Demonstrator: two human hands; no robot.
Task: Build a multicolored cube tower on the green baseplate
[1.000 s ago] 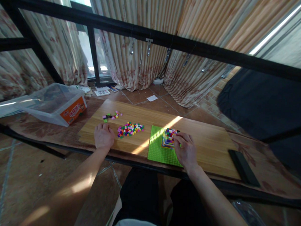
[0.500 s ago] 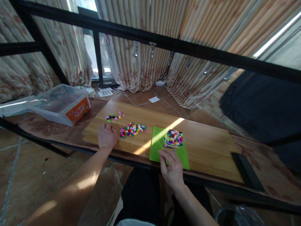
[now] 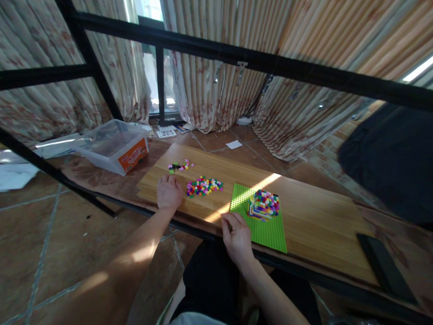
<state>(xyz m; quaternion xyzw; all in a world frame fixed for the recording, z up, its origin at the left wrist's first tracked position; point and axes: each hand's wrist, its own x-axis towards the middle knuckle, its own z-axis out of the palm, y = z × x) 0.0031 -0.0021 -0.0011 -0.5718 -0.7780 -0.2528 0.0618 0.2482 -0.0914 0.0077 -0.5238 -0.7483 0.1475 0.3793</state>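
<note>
**Q:** What is largest here?

**A:** Striped, floral-patterned curtains (image 3: 219, 91) hang beyond the green baseplate (image 3: 267, 234). Next in size is a low counter (image 3: 86, 177) with a brown patterned covering and a black frame, running under the baseplate and well out to both sides of it. A long wooden board (image 3: 317, 227) lies on that counter, directly beneath the baseplate.

**Q:** And the middle-sized things?

**A:** A clear plastic tub (image 3: 96, 151) with an orange label sits off the board, well to the left of the baseplate. A dark, flat slab (image 3: 385, 265) lies well to the right of it.

**Q:** Where are the person's hands?

**A:** The left hand (image 3: 169, 192) rests on the board, left of the baseplate and well apart from it, fingers bent; I cannot tell whether anything is under them. The right hand (image 3: 236, 234) is at the baseplate's near left corner, thumb and fingertips drawn together; whether they pinch a piece is too small to tell.

**Q:** The smallest things?

**A:** A multicoloured block build (image 3: 266, 203), its near side banded in layers, stands on the baseplate's far half. A heap of loose bricks (image 3: 204, 186) lies between baseplate and left hand. A smaller cluster of pink, black, yellow and green pieces (image 3: 181, 166) lies farther left of the baseplate, beyond that hand.
</note>
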